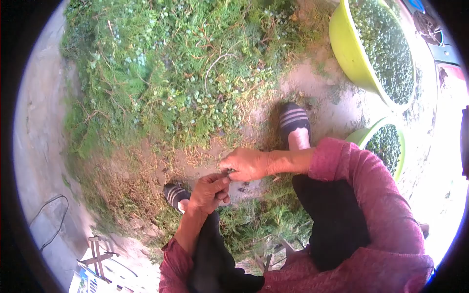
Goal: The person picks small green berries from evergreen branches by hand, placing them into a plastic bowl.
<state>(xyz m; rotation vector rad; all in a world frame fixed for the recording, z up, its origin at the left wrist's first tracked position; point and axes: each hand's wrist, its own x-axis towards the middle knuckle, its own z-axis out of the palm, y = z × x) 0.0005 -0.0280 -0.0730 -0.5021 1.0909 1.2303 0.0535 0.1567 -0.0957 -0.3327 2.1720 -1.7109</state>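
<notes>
My left hand [210,193] and my right hand [244,164] meet in front of my knees, fingertips nearly touching. Both have their fingers closed in a pinch. A small dark greenish bit shows at the fingertips of my right hand; what my left hand pinches is too small to make out. Beyond my hands spreads a large heap of green conifer sprigs [181,73] with pale blue-green berries among them.
A large yellow-green basin [354,53] full of small green pieces stands at the upper right, with a smaller green basin [362,136] below it. My striped slippers [294,117] are on the littered floor. A wooden frame [97,259] and dark cable [62,219] lie at lower left.
</notes>
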